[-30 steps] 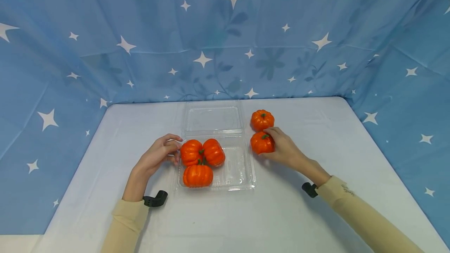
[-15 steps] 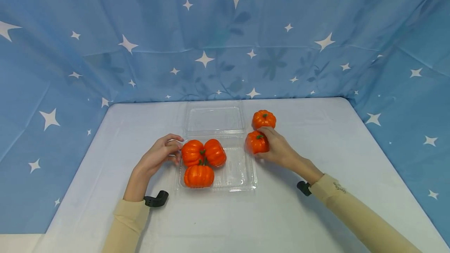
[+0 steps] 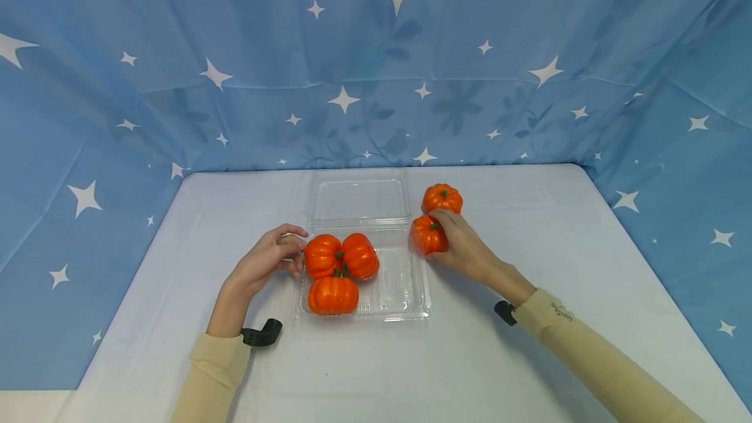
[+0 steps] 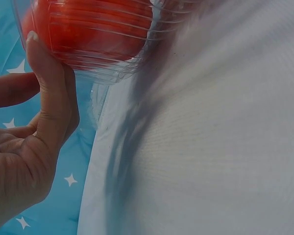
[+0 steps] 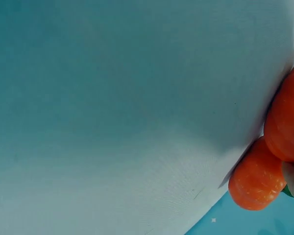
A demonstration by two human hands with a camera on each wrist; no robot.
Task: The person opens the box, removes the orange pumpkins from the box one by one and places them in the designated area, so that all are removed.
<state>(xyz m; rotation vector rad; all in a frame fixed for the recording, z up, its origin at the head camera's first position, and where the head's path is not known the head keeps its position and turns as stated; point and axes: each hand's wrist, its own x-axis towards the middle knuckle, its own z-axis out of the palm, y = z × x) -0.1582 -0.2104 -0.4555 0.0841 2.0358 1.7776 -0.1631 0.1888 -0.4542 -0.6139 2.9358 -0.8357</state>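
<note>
My right hand (image 3: 464, 247) grips an orange pumpkin (image 3: 424, 235) with a green stem, beside the right edge of a clear plastic clamshell box (image 3: 405, 286). Whether this pumpkin is off the table I cannot tell. Just behind it sits another pumpkin (image 3: 442, 198); both show in the right wrist view, the gripped pumpkin (image 5: 286, 117) above the other. Three pumpkins lie in the left part of the box: a back left one (image 3: 322, 256), a back middle one (image 3: 361, 256) and a front one (image 3: 333, 296). Fingertips (image 4: 34, 41) of my left hand (image 3: 270, 256) touch the box's left wall.
The box's lid (image 3: 358, 201) lies folded back behind its base. A white cloth (image 3: 382, 371) covers the table, and a blue curtain (image 3: 247, 123) with white stars hangs behind and at both sides.
My right hand has shifted the gripped pumpkin a little to the left, towards the box's right edge. The left hand and the pumpkins in the box keep their places.
</note>
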